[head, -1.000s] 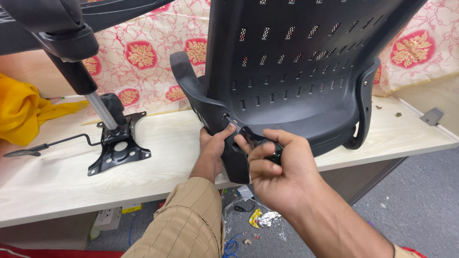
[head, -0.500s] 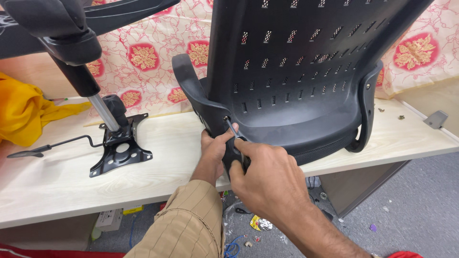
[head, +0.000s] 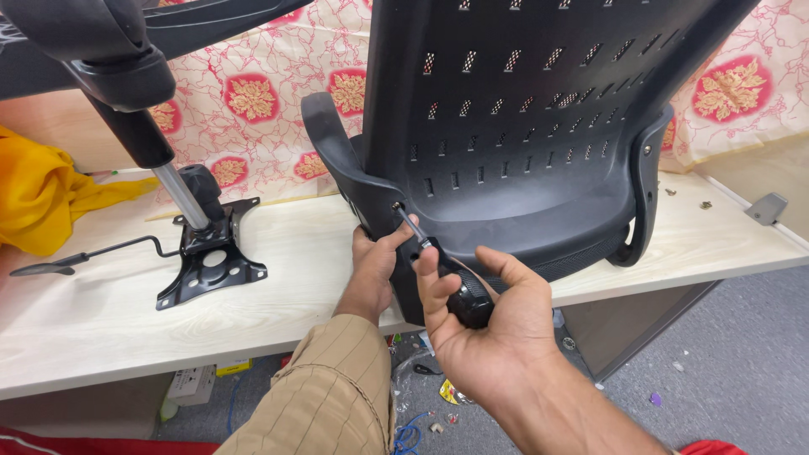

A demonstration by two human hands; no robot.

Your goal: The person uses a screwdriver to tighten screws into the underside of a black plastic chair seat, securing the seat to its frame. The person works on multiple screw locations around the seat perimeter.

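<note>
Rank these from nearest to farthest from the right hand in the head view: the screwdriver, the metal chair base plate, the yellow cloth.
1. Screwdriver: held in the right hand, tip on the black chair shell.
2. Metal chair base plate: on the table, off to the left.
3. Yellow cloth: far left edge, farthest.

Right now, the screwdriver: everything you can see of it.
The screwdriver has a thin bright metal shaft and a stubby black handle that looks like ribbed plastic or rubber. It slants up to the left, its tip at a screw point on the lower left edge of the black chair back. The right hand wraps the handle, palm up. The left hand touches the shaft near the tip while gripping the chair's edge. The tip's shape is too small to tell.
</note>
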